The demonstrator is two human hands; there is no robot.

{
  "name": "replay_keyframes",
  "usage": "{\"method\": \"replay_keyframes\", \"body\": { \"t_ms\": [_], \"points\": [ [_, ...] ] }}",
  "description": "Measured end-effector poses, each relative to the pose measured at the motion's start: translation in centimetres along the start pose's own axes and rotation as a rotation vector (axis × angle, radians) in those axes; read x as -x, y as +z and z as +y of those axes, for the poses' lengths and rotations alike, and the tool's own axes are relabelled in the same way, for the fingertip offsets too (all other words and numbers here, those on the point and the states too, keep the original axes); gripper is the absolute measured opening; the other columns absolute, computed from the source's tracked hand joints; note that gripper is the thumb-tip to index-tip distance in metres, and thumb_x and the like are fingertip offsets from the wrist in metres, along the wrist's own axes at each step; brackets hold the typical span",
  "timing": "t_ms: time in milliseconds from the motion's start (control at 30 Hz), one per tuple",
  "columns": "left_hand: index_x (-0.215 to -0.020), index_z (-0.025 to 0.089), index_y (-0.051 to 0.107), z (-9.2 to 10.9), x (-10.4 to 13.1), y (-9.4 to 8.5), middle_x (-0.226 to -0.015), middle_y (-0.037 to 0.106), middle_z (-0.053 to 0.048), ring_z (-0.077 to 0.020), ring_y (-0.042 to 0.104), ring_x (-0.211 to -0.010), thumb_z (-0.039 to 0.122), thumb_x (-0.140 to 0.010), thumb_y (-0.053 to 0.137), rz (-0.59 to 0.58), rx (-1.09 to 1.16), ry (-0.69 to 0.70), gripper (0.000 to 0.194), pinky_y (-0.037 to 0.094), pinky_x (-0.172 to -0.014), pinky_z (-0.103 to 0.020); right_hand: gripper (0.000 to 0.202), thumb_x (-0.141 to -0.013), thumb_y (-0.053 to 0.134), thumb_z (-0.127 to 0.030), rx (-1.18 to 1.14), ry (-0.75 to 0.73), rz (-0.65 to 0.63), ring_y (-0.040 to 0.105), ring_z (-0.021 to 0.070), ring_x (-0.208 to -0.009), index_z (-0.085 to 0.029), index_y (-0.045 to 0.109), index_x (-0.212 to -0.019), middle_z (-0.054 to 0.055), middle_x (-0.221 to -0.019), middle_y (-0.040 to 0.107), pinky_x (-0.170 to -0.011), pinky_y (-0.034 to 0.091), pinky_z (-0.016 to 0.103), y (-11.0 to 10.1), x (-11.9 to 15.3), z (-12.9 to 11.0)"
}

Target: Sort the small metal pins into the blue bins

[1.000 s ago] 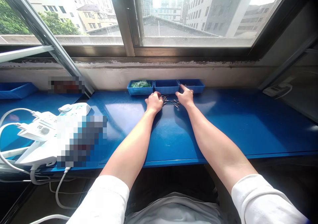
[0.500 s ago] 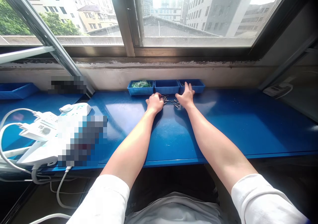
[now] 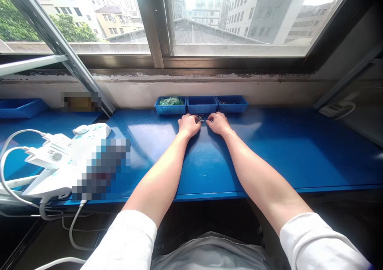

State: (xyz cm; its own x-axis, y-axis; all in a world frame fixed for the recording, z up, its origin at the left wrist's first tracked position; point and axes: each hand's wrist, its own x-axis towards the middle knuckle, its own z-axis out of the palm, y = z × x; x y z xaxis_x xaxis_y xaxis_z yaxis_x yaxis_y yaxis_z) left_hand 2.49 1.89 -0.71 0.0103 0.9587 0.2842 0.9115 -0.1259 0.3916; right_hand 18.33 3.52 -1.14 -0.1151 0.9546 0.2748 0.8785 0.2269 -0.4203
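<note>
Thin metal pieces point(image 3: 200, 119), dark with a few bright glints, lie in a small loose heap near the centre of the frame, on a glossy blue table point(image 3: 206, 174) between two bare hands. Judging by their look, each is light, stiff and hard to break, but slick and apt to roll on the smooth top; taking one by its middle, between thumb and forefinger, would likely be surest.

At the left of the heap, the left hand point(image 3: 189, 125) rests low, back upward and fingers curled toward the pieces; the fingertips are partly hidden, so I cannot tell whether they grip any. At the right of the heap, the right hand point(image 3: 219, 123) mirrors it, wrist bent inward, thumb and forefinger drawn near each other beside a dark thin piece; whether they pinch it is too small to tell. Both forearms reach up from the lower corners, nearly straight, in white sleeves point(image 3: 128, 238).

Just beyond the hands stand three blue bins in a row: the left bin point(image 3: 170, 110) holds green plastic point(image 3: 171, 101), then the middle bin point(image 3: 202, 108), and the right bin point(image 3: 235, 108) holds more thin pieces
</note>
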Motion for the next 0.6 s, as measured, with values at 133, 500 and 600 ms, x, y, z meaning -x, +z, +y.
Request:
{"method": "replay_keyframes", "body": {
  "t_ms": [133, 500, 600],
  "points": [
    [-0.096, 0.026, 0.070, 0.00, 0.07, -0.06, -0.111, 0.064, -0.008, -0.0296, 0.052, -0.110, 0.039, -0.079, 0.053, 0.000, 0.008, 0.002, 0.027, 0.040, -0.091, -0.041, 0.018, -0.083, 0.054, -0.034, -0.022, -0.040, 0.011, 0.054, 0.0231, -0.097, -0.023, 0.068, -0.086, 0.007, -0.098, 0.062, -0.083, 0.043, 0.034, 0.03, 0.02, 0.01],
    [-0.109, 0.025, 0.064, 0.01, 0.05, -0.07, -0.115, 0.063, -0.007, -0.0273, 0.052, -0.112, 0.038, -0.082, 0.053, 0.053, 0.071, 0.002, 0.033, 0.039, -0.092, -0.039, 0.020, -0.089, 0.043, -0.026, -0.058, -0.097, 0.109, 0.054, 0.0241, -0.094, -0.018, 0.062, -0.090, 0.010, -0.096, 0.064, -0.082, 0.042, 0.034, -0.02, -0.16, -0.55],
    [-0.111, 0.024, 0.063, 0.19, 0.22, -0.26, -0.113, 0.065, -0.005, -0.0237, 0.054, -0.110, 0.034, -0.083, 0.053, 0.123, 0.156, 0.075, 0.032, 0.039, -0.092, -0.036, 0.019, -0.089, 0.044, -0.025, -0.166, -0.175, 0.161, 0.055, 0.0212, -0.088, -0.018, 0.061, -0.089, 0.008, -0.088, 0.065, -0.079, 0.042, 0.031, 0.05, -0.35, -0.70]
  ]
}}
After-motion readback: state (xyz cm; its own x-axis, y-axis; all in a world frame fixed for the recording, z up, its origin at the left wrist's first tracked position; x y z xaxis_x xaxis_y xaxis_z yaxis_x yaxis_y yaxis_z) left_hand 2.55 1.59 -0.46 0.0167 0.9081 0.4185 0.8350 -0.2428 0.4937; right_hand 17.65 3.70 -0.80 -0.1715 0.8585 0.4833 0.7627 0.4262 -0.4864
